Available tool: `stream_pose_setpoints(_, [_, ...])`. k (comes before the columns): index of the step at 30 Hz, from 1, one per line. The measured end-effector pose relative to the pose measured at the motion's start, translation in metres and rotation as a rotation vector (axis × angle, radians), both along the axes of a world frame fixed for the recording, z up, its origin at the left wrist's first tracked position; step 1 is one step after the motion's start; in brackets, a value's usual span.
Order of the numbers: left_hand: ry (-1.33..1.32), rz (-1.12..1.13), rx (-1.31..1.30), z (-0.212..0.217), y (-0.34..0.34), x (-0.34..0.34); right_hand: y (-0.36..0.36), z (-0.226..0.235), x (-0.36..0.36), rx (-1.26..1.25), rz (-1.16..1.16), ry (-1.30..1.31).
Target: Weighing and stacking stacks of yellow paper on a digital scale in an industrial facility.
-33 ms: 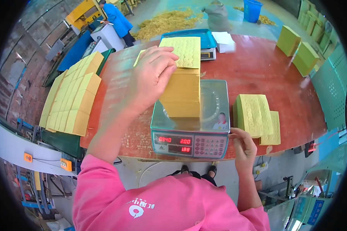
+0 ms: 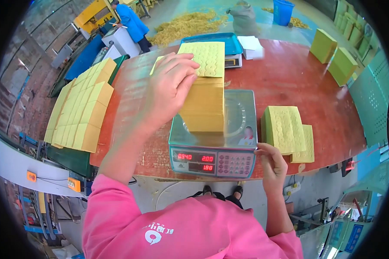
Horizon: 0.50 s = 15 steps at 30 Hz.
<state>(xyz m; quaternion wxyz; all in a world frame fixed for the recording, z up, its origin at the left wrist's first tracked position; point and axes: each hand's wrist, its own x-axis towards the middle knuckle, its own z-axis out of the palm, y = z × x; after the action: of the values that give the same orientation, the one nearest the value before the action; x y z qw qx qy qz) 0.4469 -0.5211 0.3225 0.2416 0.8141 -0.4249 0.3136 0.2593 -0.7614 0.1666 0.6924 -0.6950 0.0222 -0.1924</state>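
Note:
A tall stack of yellow paper (image 2: 202, 105), its top sheet patterned with embossed round marks, stands upright on the steel plate of a digital scale (image 2: 241, 113). My left hand (image 2: 173, 80) is at the stack's upper left side, with fingers bent and thumb drawn in. Yellow paper (image 2: 156, 65) shows past the left of that hand; most of the grip is hidden behind its back. Lower right, my right hand (image 2: 273, 166) rests its fingertips on the scale's right edge beside the keypad, fingers loosely curled and apart. Red digits glow on the display (image 2: 194, 161).
Two yellow paper stacks (image 2: 284, 129) lie right of the scale on the red table (image 2: 285, 77). Many bundles (image 2: 80, 110) fill the left side. Behind stand a second scale with a blue tray (image 2: 233, 42) and white papers (image 2: 250, 45). A person in blue (image 2: 133, 23) works far left.
My right hand has shifted very slightly left along the scale's edge. The left hand and the stack look practically the same.

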Motion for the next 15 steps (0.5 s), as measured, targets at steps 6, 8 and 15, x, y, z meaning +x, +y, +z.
stream_pose_setpoints(6, [-0.189, -0.107, 0.119, -0.016, -0.025, -0.083, -0.005, 0.035, 0.003, 0.525, 0.238, 0.081])
stream_pose_setpoints(8, [-0.173, -0.234, 0.227, -0.040, -0.034, -0.115, -0.007, 0.047, 0.012, 0.767, 0.451, 0.083])
stream_pose_setpoints(15, [0.083, -0.279, 0.115, -0.095, -0.076, -0.135, -0.111, 0.027, -0.013, 0.217, -0.112, 0.048])
